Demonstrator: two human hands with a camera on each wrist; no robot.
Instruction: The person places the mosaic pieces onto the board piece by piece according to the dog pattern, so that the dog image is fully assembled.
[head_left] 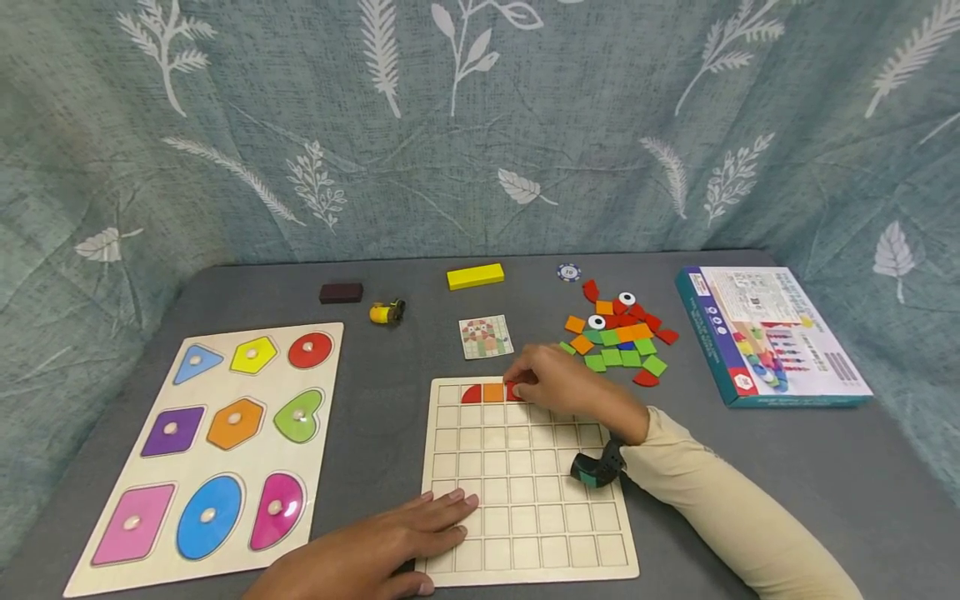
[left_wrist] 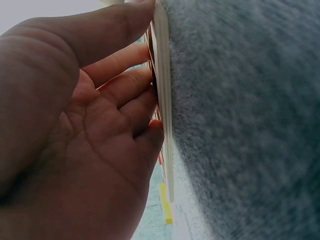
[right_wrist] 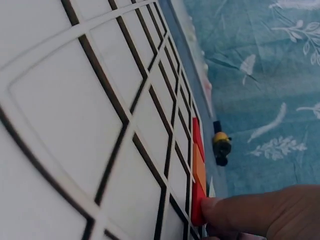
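smooth wooden grid board [head_left: 519, 547] under left hand [head_left: 382, 542], smooth red tile [right_wrist: 198, 207] in right hand [head_left: 558, 379], glossy magenta puzzle piece [head_left: 279, 527] near left hand, fuzzy grey cloth [head_left: 382, 417] beneath both

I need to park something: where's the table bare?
Bare: between the knobbed puzzle and the grid board, beyond the left hand; and in front of the box, right of the beige sleeve. Crowded: around the loose tiles beyond the right hand.

Red tile [right_wrist: 198, 209] partly behind right hand [head_left: 558, 382], box print [head_left: 836, 367] illegible
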